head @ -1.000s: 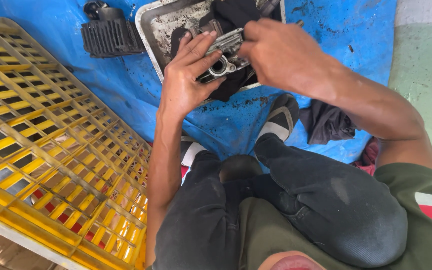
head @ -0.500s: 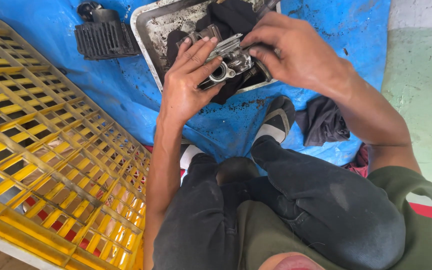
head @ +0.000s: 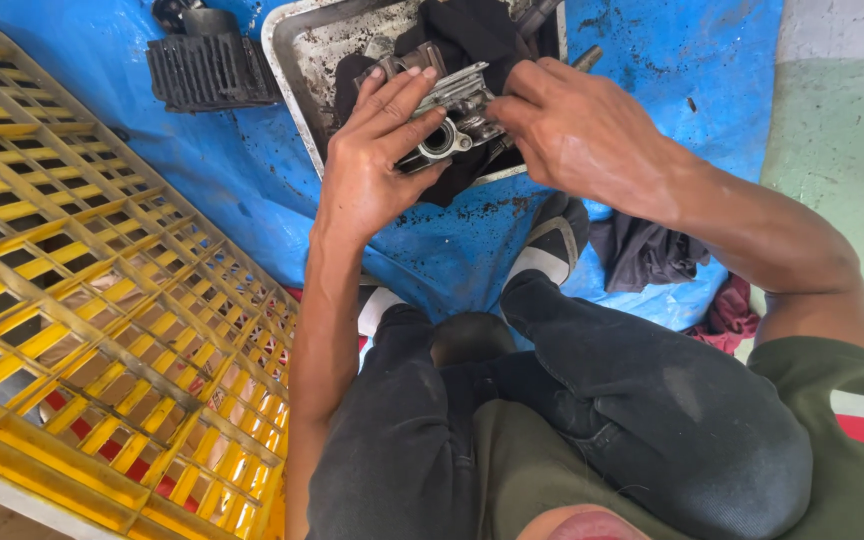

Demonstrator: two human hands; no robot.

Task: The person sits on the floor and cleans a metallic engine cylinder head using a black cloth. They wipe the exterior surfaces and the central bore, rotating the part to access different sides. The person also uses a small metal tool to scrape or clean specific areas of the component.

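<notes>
A greasy silver metal engine part [head: 449, 115] with a round bore is held above a dirty metal tray [head: 304, 62]. My left hand [head: 377, 160] cups it from the left, fingers spread along its side. From the right, my right hand [head: 582, 130] grips it, fingertips on its top edge. A black cloth [head: 472, 30] lies in the tray under and behind the part. I sit on a blue tarp [head: 252, 190] with my knees drawn up in dark trousers.
A yellow plastic crate grid [head: 82, 300] fills the left side. A black finned engine cylinder [head: 207, 65] lies on the tarp, left of the tray. A dark rag [head: 642, 255] and a reddish rag [head: 727, 320] lie at the right, near pale green floor [head: 842, 140].
Both hands still hold the metal part. It has turned a little in my grip, and the view has shifted slightly.
</notes>
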